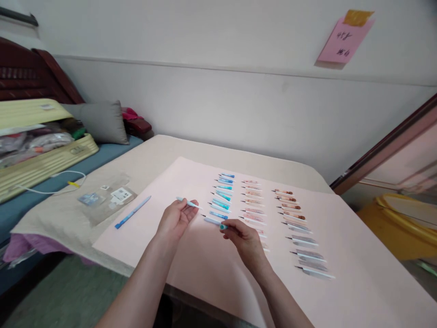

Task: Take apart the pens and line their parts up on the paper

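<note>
My left hand [177,217] pinches a slim light-blue pen piece [184,202] with a thin white end pointing right, its palm turned up and fingers curled. A short way right, my right hand [244,234] is closed on a light-blue pen barrel [212,221] with a teal end. The two pieces are apart. Just beyond my right hand lies a column of blue and teal pens [220,205], each beside a thin white stick with a dark tip. Left of my hands, a whole blue pen [133,212] lies alone on the pale pink sheet [177,175].
Pink-toned pen parts [252,202] and brown and grey ones [303,241] form columns to the right. A clear plastic bag [112,200] with labels lies left. Behind are an open yellow case [48,168] and a grey cushion [99,120]; a yellow tub [396,214] stands right.
</note>
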`<action>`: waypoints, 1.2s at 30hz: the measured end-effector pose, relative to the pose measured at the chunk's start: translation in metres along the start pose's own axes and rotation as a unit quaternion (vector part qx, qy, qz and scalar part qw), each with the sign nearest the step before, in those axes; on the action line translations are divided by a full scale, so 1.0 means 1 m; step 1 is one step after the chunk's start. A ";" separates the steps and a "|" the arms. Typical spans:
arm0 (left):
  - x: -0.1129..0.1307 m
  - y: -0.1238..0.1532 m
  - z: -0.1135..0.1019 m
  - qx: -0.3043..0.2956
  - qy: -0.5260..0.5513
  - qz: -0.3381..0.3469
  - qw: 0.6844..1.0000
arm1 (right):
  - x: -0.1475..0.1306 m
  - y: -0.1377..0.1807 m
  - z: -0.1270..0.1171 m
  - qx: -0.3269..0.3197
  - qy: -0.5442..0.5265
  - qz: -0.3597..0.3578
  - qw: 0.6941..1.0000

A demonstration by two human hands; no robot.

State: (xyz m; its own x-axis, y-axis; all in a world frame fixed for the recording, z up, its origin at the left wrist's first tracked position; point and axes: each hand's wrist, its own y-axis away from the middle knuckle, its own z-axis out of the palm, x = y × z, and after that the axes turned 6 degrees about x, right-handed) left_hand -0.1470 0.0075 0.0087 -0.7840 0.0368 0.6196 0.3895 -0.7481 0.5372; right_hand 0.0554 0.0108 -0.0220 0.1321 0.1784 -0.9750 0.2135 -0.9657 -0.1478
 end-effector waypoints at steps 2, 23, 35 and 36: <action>0.000 0.002 0.001 -0.007 -0.008 0.004 1.000 | 0.003 0.000 0.000 0.011 0.027 0.010 1.000; -0.021 0.011 0.008 -0.079 -0.154 0.114 0.978 | 0.003 0.002 0.004 0.014 0.131 -0.021 0.991; -0.029 0.016 0.011 -0.067 -0.217 0.126 0.966 | -0.003 0.009 0.011 0.030 0.113 -0.013 0.993; -0.029 0.015 0.011 -0.066 -0.214 0.124 0.967 | -0.004 0.009 0.012 0.032 0.102 -0.005 0.994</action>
State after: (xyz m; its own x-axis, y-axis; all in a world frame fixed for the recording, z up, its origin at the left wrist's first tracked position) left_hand -0.1128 0.0024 0.0050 -0.3920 0.0946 0.9151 0.4521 -0.8465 0.2812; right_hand 0.0455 -0.0009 -0.0212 0.3259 0.2167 -0.9202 0.1547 -0.9725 -0.1742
